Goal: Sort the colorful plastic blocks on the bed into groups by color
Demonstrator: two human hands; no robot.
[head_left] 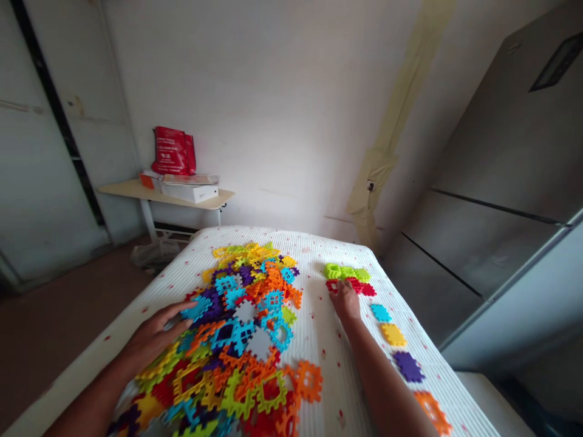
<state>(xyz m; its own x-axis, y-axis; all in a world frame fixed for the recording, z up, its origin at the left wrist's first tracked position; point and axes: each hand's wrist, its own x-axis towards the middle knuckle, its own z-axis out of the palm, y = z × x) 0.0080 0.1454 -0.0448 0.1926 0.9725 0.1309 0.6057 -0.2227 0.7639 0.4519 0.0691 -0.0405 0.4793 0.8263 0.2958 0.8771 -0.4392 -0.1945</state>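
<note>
My left hand [157,334] reaches over the near left side of a heap of plastic interlocking tiles [259,343]. Its fingers are stretched and apart, with the fingertips at a light-blue tile [198,308]. On the right, my right hand [345,302] is closed at a row of red interlocking tiles [368,289]; its fingertips are partly hidden but seem to grip a red tile [333,285]. Just beyond lies a row of lime-green tiles [347,272]. Down the right side lie a single blue tile [381,312], a yellow tile [393,334], a purple tile [409,366] and an orange tile [432,411].
Everything lies on a white ribbed cover with small red marks [314,246]. Behind left, a side table [122,189] bears a red bag [173,152] and a white box [191,192]. A grey refrigerator [496,182] stands at the right. A wall socket [371,186] is at the back.
</note>
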